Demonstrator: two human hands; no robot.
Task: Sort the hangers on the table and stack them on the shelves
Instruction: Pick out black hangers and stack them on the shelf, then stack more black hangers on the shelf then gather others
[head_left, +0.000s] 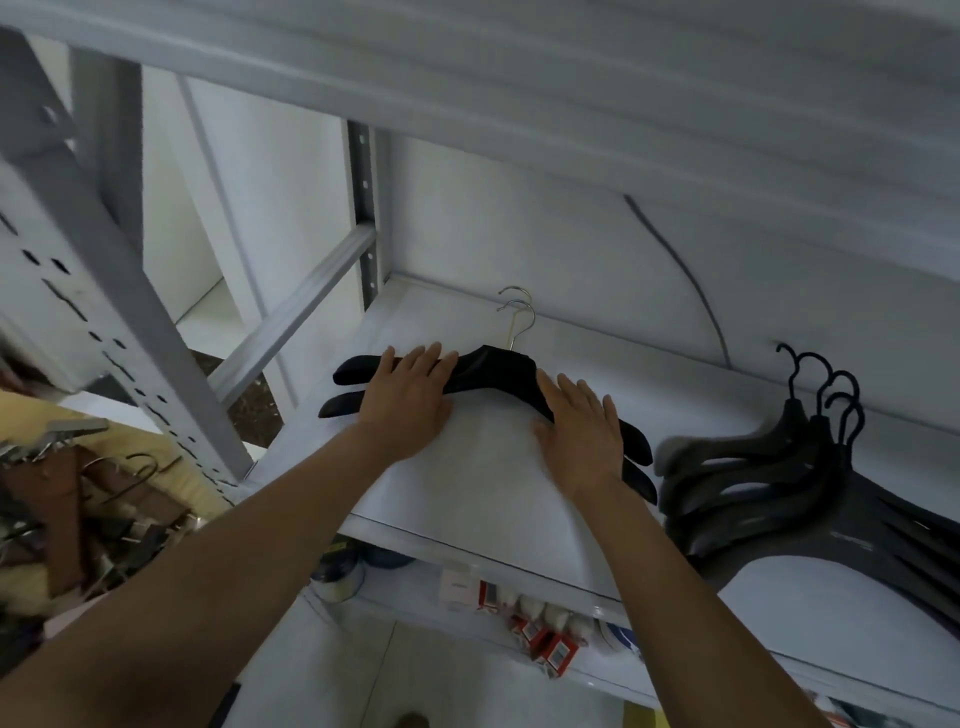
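A white shelf sits inside a grey metal rack, whose slotted upright slants across at 9 o'clock, with a white wall behind and another white board overhead. On a lower shelf at 6 o'clock lie small red-and-white boxes.

At 8 o'clock a yellowish tabletop carries a blurred heap of brown hangers.

Two black hangers lie stacked on the shelf near its middle, slightly offset, their silver hooks pointing to 12 o'clock. The left hand rests flat on their left arms and the right hand flat on their right arms, fingers straight on both.

At 3 o'clock from them, just beside but apart, lies a fanned stack of dark plastic hangers with black hooks.
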